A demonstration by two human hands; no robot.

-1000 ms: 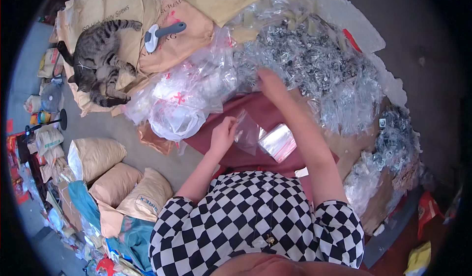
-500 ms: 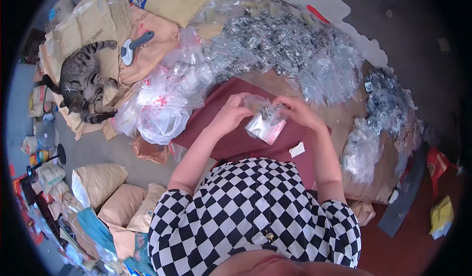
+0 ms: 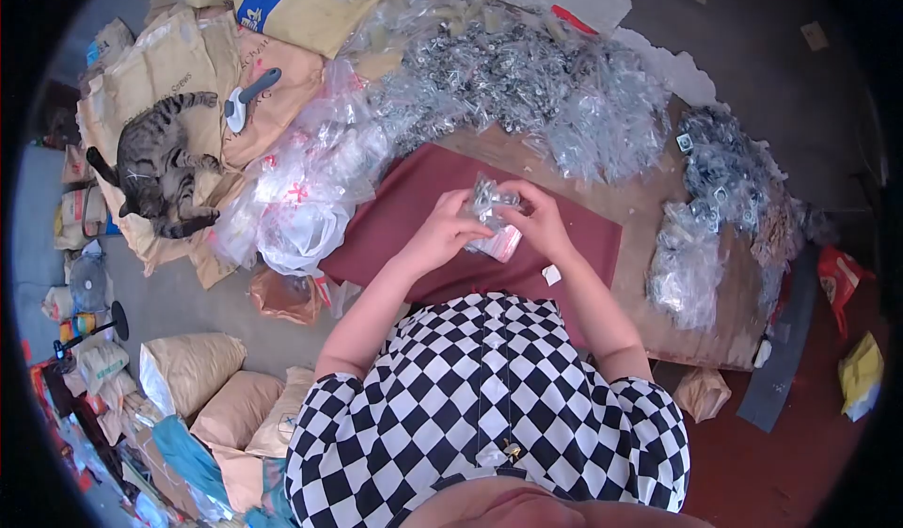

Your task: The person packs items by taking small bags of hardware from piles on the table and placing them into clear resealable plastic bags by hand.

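Observation:
Above the maroon cloth (image 3: 395,246), my left hand (image 3: 446,229) and my right hand (image 3: 538,218) meet at a small clear plastic bag (image 3: 489,199) with shiny metal pieces in it. The fingers of both hands are closed on the bag's sides, the left ones partly hidden. Just below the fingers lies a stack of flat clear bags (image 3: 505,244) with a pinkish-red edge. A small white scrap (image 3: 551,274) rests on the cloth near my right forearm.
A long heap of filled clear bags (image 3: 527,77) curves across the table's far side. More filled bags (image 3: 687,274) lie at right. White plastic bags (image 3: 301,227) sit at left. A tabby cat (image 3: 155,157) lies on paper sacks (image 3: 202,53) beside a grey-handled brush (image 3: 249,100).
My hands have come closer together around the small bag, and my right fingers now cover part of it. The whole view has shifted slightly.

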